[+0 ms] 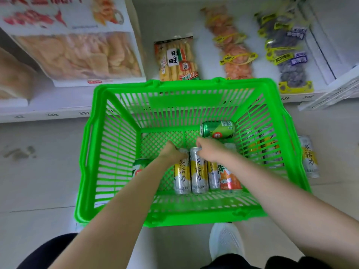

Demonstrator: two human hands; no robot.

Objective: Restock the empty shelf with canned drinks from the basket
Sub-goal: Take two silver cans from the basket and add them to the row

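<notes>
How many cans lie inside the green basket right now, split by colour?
Tall silver-and-yellow cans: 3 (one under the left hand, one under the right hand, one beside them)
Green cans: 2 (one partly hidden by the left arm)
Orange-and-red can: 1
Total: 6

My basket (120, 152) is bright green with a slatted pattern. The tall cans (198, 171) in it are silver with yellow bands, one can (217, 129) is dark green, another (229, 178) is orange-red. My shoe (226, 240) is white.
</notes>
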